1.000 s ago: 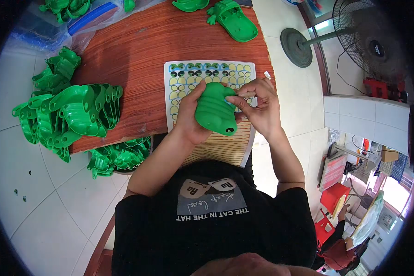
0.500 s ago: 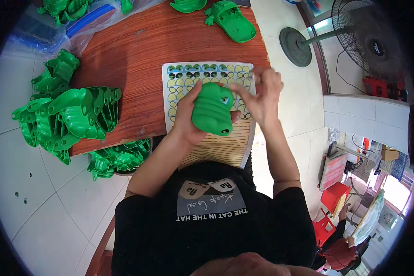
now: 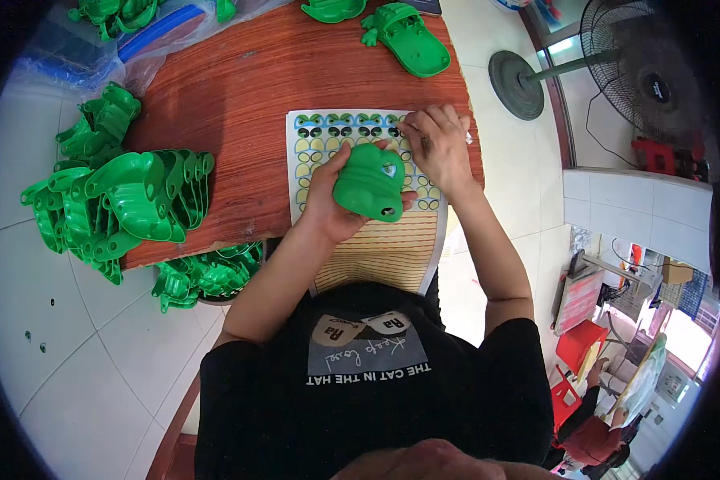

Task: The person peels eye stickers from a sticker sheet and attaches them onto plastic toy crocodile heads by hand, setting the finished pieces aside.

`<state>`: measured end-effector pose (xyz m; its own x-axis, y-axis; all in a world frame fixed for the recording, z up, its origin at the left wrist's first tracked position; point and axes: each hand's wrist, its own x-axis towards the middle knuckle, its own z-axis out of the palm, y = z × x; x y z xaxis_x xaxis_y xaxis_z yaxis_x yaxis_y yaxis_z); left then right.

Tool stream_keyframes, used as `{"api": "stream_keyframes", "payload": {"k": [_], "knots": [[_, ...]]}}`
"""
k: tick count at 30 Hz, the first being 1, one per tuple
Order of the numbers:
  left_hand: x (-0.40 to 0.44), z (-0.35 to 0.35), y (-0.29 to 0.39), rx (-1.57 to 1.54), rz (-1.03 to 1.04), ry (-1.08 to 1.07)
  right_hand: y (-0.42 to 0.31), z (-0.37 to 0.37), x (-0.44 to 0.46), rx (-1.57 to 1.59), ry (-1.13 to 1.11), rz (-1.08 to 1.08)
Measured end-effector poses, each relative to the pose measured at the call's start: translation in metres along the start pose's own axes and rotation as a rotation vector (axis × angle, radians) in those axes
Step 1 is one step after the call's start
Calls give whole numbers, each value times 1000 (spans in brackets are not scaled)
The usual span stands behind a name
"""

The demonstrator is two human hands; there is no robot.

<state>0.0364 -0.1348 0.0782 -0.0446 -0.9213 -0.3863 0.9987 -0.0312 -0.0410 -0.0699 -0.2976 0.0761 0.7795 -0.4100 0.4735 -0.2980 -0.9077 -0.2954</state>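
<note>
My left hand [image 3: 326,204] is wrapped round a green plastic crocodile head [image 3: 364,188], holding it over the sheet. The head bears an eye sticker [image 3: 390,170] on one side and a dark nostril spot [image 3: 388,212] at the snout. Beneath lies a white sticker sheet [image 3: 306,166] with rows of blue-green eyes, black ovals and yellowish shapes. At its upper right, my right hand [image 3: 440,148] has thumb and forefinger pinched together by a dark oval sticker; whatever they grip is too small to make out. A small white scrap [image 3: 468,138] shows beside its knuckles.
Stacks of green plastic parts [image 3: 136,196] line the left edge of the wooden table [image 3: 240,88]. An open green crocodile piece [image 3: 412,40] lies at the far side. More parts fill a container [image 3: 216,276] below. A standing fan [image 3: 520,84] is at right; another person [image 3: 592,436] sits beyond.
My right hand has moved left and down from beside the crocodile head to the sticker sheet, its fingers coming together there. The crocodile head has shifted and tilted slightly in my left hand.
</note>
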Motion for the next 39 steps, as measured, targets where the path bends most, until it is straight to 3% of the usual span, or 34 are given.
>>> {"api": "stream_keyframes", "payload": {"k": [4, 10, 13, 16, 19, 26, 35, 39], "knots": [[0, 1, 1, -25, 12, 17, 5, -3, 4, 97, -132, 89], [3, -2, 1, -21, 33, -47, 6, -1, 9, 154, -109, 49], [4, -2, 1, -22, 46, -62, -16, -18, 12, 40, -54, 57], [-1, 15, -4, 118, 105, 68, -55, -49, 14, 260, 36, 212], [-1, 20, -10, 198, 208, 152, -82, -71, 3, 539, -76, 364], [3, 16, -14, 242, 235, 121, -92, -76, -12, 422, -49, 188], [4, 10, -13, 212, 241, 87, -96, -69, -21, 270, -1, 118], [0, 19, -14, 209, 224, 105, -96, -79, -11, 129, 5, 181]]}}
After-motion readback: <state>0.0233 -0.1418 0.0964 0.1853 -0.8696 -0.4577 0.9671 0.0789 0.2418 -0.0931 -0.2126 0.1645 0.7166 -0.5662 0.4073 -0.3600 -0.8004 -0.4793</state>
